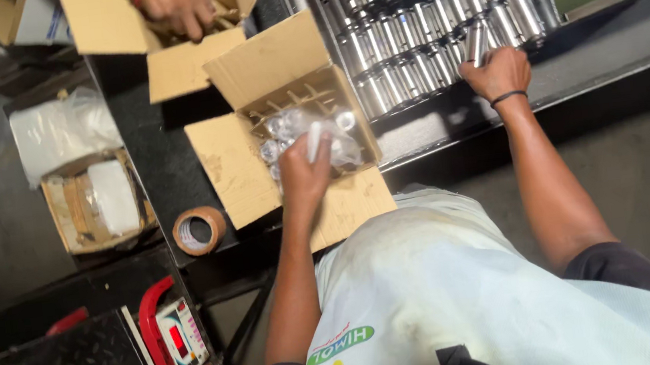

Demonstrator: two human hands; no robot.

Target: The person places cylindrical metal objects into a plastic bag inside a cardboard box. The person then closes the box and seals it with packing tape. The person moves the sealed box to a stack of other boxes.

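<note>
My left hand (304,178) is over an open cardboard carton (237,171) with cardboard dividers and holds a silvery cylindrical can (315,139) at its top. Several shiny cans in clear plastic (280,127) lie inside the carton. My right hand (500,73) reaches out to a dark tray (447,117) packed with rows of upright metal cans (405,29) and is closed around one can (476,42) at the near edge of the rows.
Another person's hand (178,9) rests in a second open carton (167,54) at the top. A roll of brown tape (199,230) lies on the black table. A small box with white bags (98,202) and a red-framed scale (176,339) are at the left.
</note>
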